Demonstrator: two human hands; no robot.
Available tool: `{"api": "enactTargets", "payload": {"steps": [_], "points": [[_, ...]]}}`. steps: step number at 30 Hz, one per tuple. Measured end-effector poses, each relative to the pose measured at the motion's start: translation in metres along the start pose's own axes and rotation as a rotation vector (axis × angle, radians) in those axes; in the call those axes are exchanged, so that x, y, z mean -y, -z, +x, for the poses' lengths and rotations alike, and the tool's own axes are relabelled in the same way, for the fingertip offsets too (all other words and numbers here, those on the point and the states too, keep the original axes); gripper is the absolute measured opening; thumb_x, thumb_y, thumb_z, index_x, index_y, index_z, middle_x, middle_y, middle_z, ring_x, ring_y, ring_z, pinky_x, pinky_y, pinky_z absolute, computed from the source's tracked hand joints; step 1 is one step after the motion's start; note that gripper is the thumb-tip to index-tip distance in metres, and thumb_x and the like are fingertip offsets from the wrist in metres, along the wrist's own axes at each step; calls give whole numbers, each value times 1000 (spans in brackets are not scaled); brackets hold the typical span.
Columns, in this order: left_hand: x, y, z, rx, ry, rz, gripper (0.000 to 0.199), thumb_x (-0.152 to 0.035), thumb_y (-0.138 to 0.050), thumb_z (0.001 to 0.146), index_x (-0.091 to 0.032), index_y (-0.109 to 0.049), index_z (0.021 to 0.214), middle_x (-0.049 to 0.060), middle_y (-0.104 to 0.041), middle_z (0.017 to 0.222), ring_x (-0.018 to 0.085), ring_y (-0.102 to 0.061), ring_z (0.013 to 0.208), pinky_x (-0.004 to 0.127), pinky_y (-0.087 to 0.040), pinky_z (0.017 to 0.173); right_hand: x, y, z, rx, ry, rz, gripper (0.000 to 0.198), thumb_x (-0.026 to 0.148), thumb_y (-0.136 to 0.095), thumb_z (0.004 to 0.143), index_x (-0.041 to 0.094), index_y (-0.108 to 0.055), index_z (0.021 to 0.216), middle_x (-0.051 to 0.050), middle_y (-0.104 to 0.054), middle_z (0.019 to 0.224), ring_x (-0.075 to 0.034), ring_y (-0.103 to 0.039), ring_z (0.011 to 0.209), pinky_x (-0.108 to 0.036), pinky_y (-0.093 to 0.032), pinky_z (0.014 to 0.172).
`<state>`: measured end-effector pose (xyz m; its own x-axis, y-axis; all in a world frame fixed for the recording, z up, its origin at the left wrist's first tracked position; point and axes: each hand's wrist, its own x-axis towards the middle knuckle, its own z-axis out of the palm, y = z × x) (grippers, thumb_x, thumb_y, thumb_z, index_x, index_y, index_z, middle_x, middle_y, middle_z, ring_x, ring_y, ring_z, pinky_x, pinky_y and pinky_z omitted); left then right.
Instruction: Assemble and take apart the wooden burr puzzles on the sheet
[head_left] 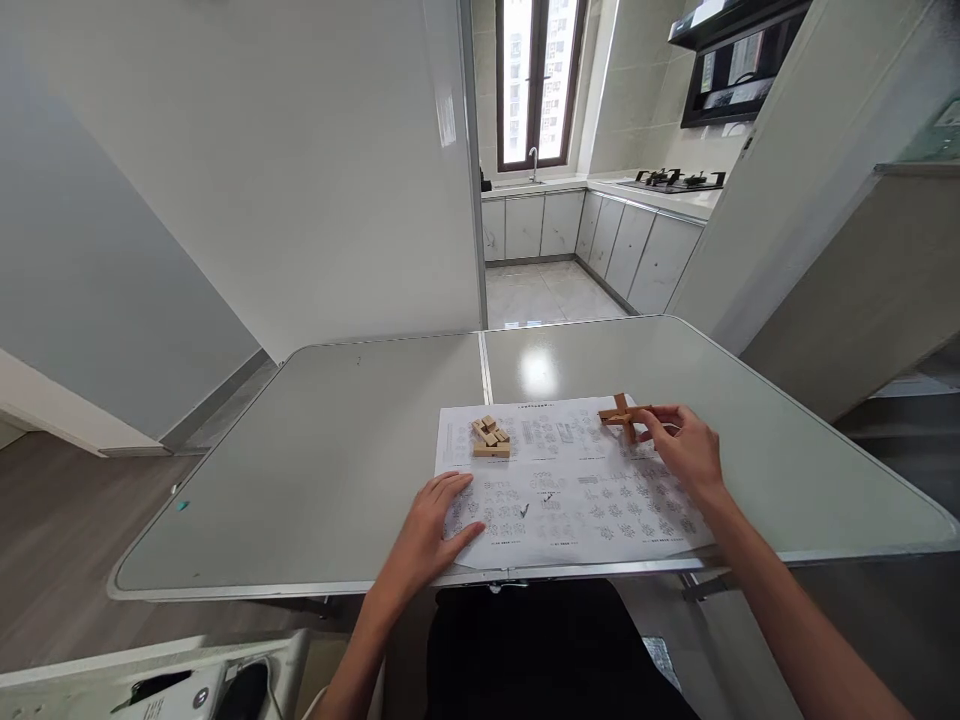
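Observation:
A large white sheet point(559, 500) printed with small diagrams lies on the table near its front edge. My left hand point(435, 525) rests flat on the sheet's left side, fingers apart. At the sheet's upper right, my right hand point(679, 445) pinches a brown wooden interlocking puzzle point(621, 415) shaped like crossed sticks. Whether the puzzle touches the paper I cannot tell. Several lighter notched wooden pieces point(491, 438) sit in a small pile on the sheet's upper left, beyond my left hand. Two handwritten check marks show on the paper.
The pale folding table point(337, 450) has a metal rim and a centre seam. A tiny teal bit point(182, 506) lies at its left. Boxes and cables point(225, 690) stand at the lower left. Behind are a white wall panel point(360, 180) and a kitchen with cabinets point(544, 225).

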<state>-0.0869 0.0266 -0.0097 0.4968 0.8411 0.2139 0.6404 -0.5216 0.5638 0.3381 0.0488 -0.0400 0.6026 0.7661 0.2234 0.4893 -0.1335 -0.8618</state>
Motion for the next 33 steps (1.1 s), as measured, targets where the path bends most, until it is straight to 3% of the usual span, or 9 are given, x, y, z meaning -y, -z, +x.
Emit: {"api": "enactTargets", "payload": {"steps": [11, 17, 19, 20, 22, 25, 28, 33], "points": [[3, 0, 1, -22, 26, -75, 40, -37, -66, 98, -31, -62, 137, 6, -63, 144, 29, -56, 137, 53, -46, 117, -12, -4, 9, -11, -28, 0, 40, 57, -67, 86, 19, -69, 98, -11, -81, 95, -25, -76, 65, -39, -56, 73], [-1, 1, 2, -32, 62, -108, 35, -37, -63, 99, -29, -64, 133, 6, -65, 141, 27, -58, 135, 50, -47, 116, -7, 1, -37, -116, -54, 36, 52, 61, -67, 87, 19, -58, 117, -16, -74, 116, -29, -76, 90, -37, -58, 68], [-2, 1, 3, -40, 62, -103, 34, -38, -63, 100, -29, -64, 132, 6, -65, 140, 28, -59, 134, 50, -48, 115, 0, 0, -64, -30, -48, 105, 50, 64, -65, 89, 21, -58, 113, -13, -74, 111, -25, -76, 81, -32, -57, 59], [-2, 0, 4, -47, 61, -93, 33, -38, -62, 100, -28, -64, 131, 7, -66, 139, 28, -60, 133, 49, -49, 114, 5, -1, -78, 86, -49, 186, 49, 64, -66, 89, 21, -60, 111, -12, -75, 106, -24, -75, 79, -31, -57, 57], [-4, -1, 6, -77, 56, -49, 30, -36, -63, 99, -28, -64, 128, 7, -68, 135, 28, -62, 128, 49, -51, 111, 17, -3, -102, 285, -41, 295, 47, 64, -67, 90, 22, -62, 110, -8, -74, 95, -23, -73, 76, -30, -56, 58], [-10, -4, 14, -143, 41, 47, 26, -33, -62, 99, -28, -63, 125, 6, -71, 127, 29, -65, 120, 49, -53, 105, 35, -6, -125, 431, -4, 331, 41, 62, -62, 95, 22, -63, 105, -7, -74, 91, -21, -70, 73, -30, -55, 62], [-16, -9, 30, -190, 2, 113, 31, -31, -63, 98, -29, -59, 129, 6, -70, 128, 29, -63, 122, 49, -52, 104, 44, -5, -134, 490, 18, 264, 39, 60, -58, 98, 23, -65, 101, -6, -74, 88, -21, -69, 74, -32, -54, 67], [-14, -24, 69, -207, 2, 143, 59, -33, -74, 91, -29, -47, 143, 9, -57, 146, 32, -53, 136, 53, -45, 113, 43, -3, -136, 487, 49, 210, 36, 58, -56, 100, 24, -65, 101, -5, -75, 89, -21, -70, 75, -32, -54, 70]]}}
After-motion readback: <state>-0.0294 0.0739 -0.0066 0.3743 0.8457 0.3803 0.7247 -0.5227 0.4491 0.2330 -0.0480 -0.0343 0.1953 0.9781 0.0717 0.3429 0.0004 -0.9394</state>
